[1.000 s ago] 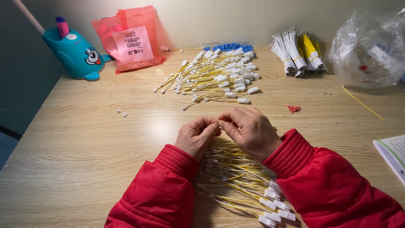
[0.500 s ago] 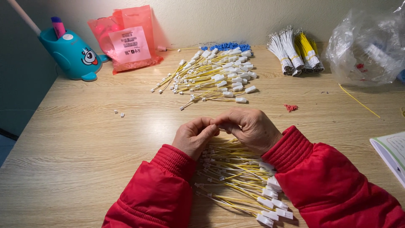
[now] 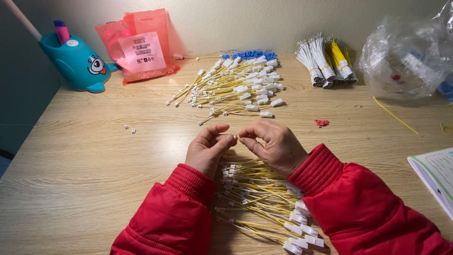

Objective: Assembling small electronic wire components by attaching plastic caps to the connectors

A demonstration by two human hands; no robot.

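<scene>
We could not make out the tiny piece pinched between the left hand and right hand, since the fingertips covered it. The near wire pile ran partly under both red sleeves. At the right edge, the booklet and clear bag were cut off (contents blurred).

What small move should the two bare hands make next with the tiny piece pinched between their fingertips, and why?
Probably press the two ends together a little further. The left hand and right hand meet fingertip to fingertip over a tiny pale piece, too small to identify. The near heap of thin yellow wires with white plastic connectors lies under the wrists; a similar far heap lies beyond on the pale wooden table.
</scene>
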